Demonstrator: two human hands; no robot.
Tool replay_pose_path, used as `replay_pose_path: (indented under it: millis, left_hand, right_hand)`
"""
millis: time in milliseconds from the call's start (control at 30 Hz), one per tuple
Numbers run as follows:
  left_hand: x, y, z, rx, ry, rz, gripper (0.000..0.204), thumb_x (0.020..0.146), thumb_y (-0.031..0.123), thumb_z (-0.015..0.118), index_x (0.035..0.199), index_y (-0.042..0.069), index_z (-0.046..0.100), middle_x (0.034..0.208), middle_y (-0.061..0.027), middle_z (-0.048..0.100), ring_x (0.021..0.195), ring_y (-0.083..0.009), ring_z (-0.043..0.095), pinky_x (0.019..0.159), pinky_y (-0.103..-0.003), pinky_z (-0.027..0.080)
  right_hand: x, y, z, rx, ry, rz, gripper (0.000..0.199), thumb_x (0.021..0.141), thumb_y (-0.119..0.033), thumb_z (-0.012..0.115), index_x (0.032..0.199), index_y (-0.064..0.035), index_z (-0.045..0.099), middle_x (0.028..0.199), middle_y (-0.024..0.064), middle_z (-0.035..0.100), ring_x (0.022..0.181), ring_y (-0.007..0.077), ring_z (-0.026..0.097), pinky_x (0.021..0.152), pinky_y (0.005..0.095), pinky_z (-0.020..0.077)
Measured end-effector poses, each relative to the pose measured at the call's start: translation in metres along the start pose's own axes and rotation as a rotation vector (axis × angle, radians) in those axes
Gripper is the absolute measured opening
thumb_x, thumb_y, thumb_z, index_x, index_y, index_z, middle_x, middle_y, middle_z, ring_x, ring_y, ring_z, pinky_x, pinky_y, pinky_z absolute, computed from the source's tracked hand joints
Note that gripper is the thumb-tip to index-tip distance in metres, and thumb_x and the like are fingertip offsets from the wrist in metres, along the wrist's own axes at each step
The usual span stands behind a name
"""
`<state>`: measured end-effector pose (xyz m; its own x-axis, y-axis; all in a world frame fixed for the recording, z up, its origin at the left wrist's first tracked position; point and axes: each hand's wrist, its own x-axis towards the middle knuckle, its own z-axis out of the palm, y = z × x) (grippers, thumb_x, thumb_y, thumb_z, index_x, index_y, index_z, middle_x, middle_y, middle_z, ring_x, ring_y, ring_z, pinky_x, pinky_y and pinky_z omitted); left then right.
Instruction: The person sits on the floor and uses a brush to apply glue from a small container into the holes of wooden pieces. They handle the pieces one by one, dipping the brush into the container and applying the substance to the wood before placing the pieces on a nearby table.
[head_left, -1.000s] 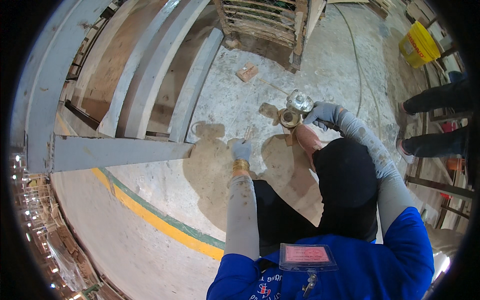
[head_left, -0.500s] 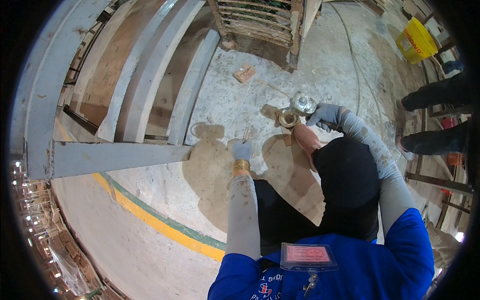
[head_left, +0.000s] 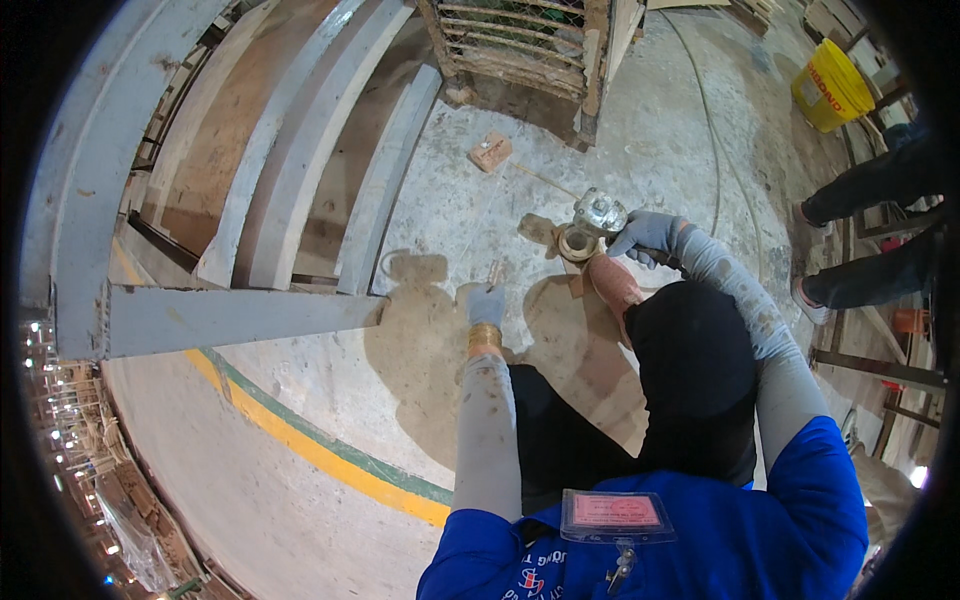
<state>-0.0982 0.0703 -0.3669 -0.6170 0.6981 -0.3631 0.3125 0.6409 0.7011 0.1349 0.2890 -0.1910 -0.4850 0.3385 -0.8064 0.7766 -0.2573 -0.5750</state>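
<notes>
My right hand [head_left: 648, 238], in a grey glove, is closed round the dark handle of a silver metal tool [head_left: 600, 210] with a rounded head. Its exact kind is not clear. Just below the tool's head a tan ring-shaped roll [head_left: 577, 243] rests by my pinkish-brown shoe [head_left: 613, 283]. My left hand [head_left: 484, 303], also gloved in grey, hangs over the floor with its fingers closed. From them sticks up a small, thin, light-brown piece [head_left: 495, 271], too small to name. Gold bangles [head_left: 485, 337] circle that wrist.
Long grey beams [head_left: 375, 190] lie at the left, with a grey crossbar [head_left: 240, 318] nearer me. A slatted wooden crate [head_left: 515, 45] stands ahead. On the floor are a small block [head_left: 491, 151] and a hose [head_left: 708, 110]. A yellow bucket [head_left: 832, 85] and another person's legs [head_left: 870, 270] are at right.
My right hand and the metal tool have shifted very slightly to the left and down. My left hand is almost where it was.
</notes>
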Motion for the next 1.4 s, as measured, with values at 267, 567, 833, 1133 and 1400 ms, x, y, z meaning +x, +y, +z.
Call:
replay_pose_path:
  millis: [267,567,833,1133,1400]
  left_hand:
    - [0.003,-0.009,0.010,-0.024,0.226,0.205,0.028,0.069,0.022,0.061,0.062,-0.004,0.059,0.052,-0.0188,0.051,0.045,-0.0258,0.050,0.050,-0.036,0.039]
    - [0.005,0.000,0.013,-0.045,0.197,0.157,0.028,0.069,0.023,0.062,0.062,-0.004,0.058,0.048,-0.0164,0.048,0.044,-0.0164,0.048,0.049,-0.035,0.039]
    - [0.008,0.005,0.009,0.041,-0.003,0.064,0.036,0.072,0.034,0.056,0.081,0.001,0.065,0.077,-0.0222,0.061,0.072,-0.0360,0.061,0.065,-0.037,0.047]
    - [0.005,0.024,0.014,-0.008,0.013,0.068,0.030,0.073,0.030,0.057,0.079,0.002,0.064,0.070,-0.0181,0.061,0.063,-0.0320,0.060,0.060,-0.036,0.045]
    - [-0.001,0.033,0.021,0.009,-0.040,0.131,0.025,0.077,0.025,0.056,0.072,0.001,0.062,0.067,-0.0138,0.061,0.060,-0.0263,0.057,0.057,-0.034,0.044]
  right_hand:
    - [-0.003,-0.007,0.003,-0.082,-0.006,-0.026,0.018,0.067,-0.017,0.068,0.061,-0.0026,0.059,0.047,0.0043,0.047,0.035,0.0149,0.045,0.033,0.0283,0.0357]
    - [-0.004,0.003,-0.002,-0.034,0.038,-0.019,0.018,0.066,-0.018,0.071,0.064,-0.0037,0.061,0.047,0.0032,0.047,0.035,0.0150,0.045,0.033,0.0284,0.0354]
    - [-0.004,0.000,-0.007,-0.070,-0.016,-0.024,0.022,0.068,-0.022,0.072,0.068,-0.0031,0.060,0.049,0.0033,0.049,0.037,0.0136,0.047,0.033,0.0278,0.0365]
    - [0.011,0.039,-0.031,0.280,-0.465,0.027,0.036,0.075,-0.036,0.068,0.085,-0.0025,0.061,0.062,0.0081,0.059,0.046,0.0167,0.057,0.039,0.0272,0.0461]
    - [0.004,0.033,-0.020,0.243,-0.435,0.071,0.035,0.074,-0.034,0.071,0.088,-0.0037,0.061,0.071,0.0054,0.061,0.060,0.0117,0.057,0.056,0.0248,0.0477]
